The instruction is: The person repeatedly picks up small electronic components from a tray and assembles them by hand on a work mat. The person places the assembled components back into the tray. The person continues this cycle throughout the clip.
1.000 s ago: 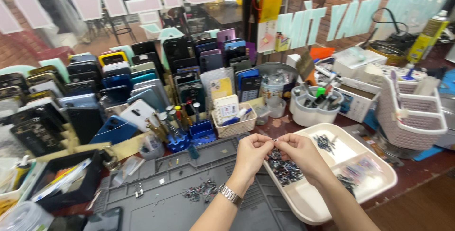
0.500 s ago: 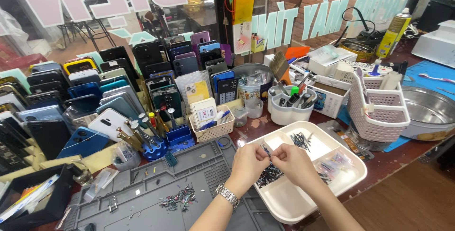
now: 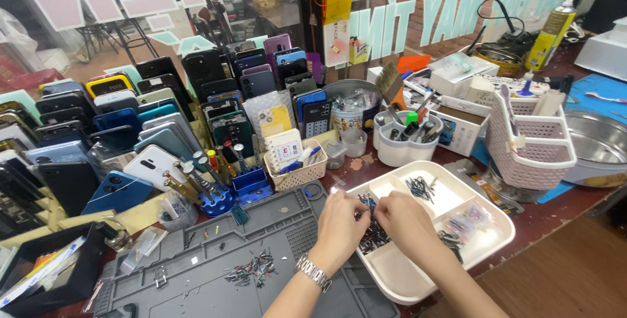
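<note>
**Inspector:** Start nearest. What are the hands doing?

**Assistant:** Both reach over the white tray [image 3: 418, 279] at the near edge of the counter [image 3: 555, 220]. The left hand [image 3: 339, 226], with a metal watch [image 3: 313, 272] at the wrist, and the right hand [image 3: 401, 220] meet fingertip to fingertip above a heap of small dark parts [image 3: 373, 238]. Fingers are drawn narrow, pinching something tiny between them; what exactly, I cannot tell.

**Inspector:** The tray itself?

**Assistant:** Divided into compartments. The heap lies in the left one, under the hands. Another cluster of parts [image 3: 419, 189] lies in the far compartment.

**Inspector:** To the left?

**Assistant:** A grey work mat [image 3: 215, 279] with a scatter of small parts [image 3: 251, 269] on it.

**Inspector:** Further back?

**Assistant:** A small cream basket [image 3: 294, 168], a blue stand of screwdrivers [image 3: 212, 190], a white tool cup [image 3: 405, 142], and a pink basket [image 3: 529, 142] to the right beside a steel bowl [image 3: 597, 145]. Behind those, rows of phones [image 3: 130, 135] stand leaning against the window.
</note>
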